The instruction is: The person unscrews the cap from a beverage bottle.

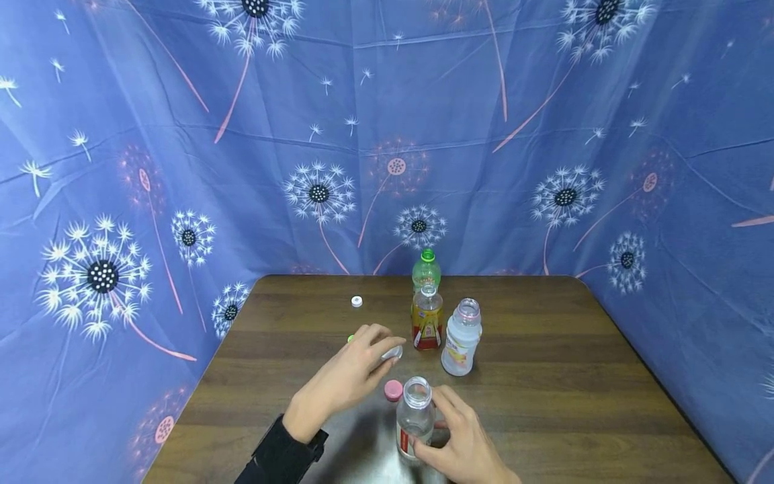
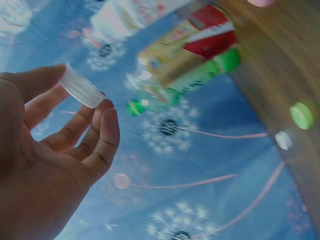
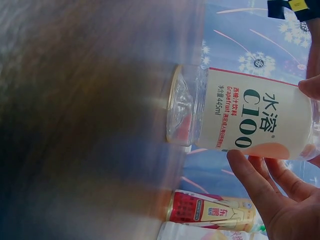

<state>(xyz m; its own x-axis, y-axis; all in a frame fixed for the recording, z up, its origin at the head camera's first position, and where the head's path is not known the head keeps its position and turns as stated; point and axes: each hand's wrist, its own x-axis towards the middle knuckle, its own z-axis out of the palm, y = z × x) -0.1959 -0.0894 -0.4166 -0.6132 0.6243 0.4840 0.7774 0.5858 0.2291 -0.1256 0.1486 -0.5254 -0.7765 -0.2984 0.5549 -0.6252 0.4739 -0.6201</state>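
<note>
My left hand (image 1: 347,373) pinches a whitish, see-through bottle cap (image 2: 82,89) between thumb and fingertips, above the table. Close to me, a clear, uncapped bottle (image 1: 416,418) stands upright, and my right hand (image 1: 464,440) grips it from the right side. Its white label (image 3: 250,112) reads C100 in the right wrist view. A pink cap (image 1: 394,390) lies just left of this bottle. Near the left hand is a green cap (image 2: 302,116), mostly hidden behind that hand in the head view.
Farther back stand a white bottle (image 1: 462,341), a bottle with a yellow and red label (image 1: 427,324) and a green bottle (image 1: 426,270). A small white cap (image 1: 357,301) lies toward the table's (image 1: 544,376) far edge. Patterned blue cloth (image 1: 484,188) hangs around the table.
</note>
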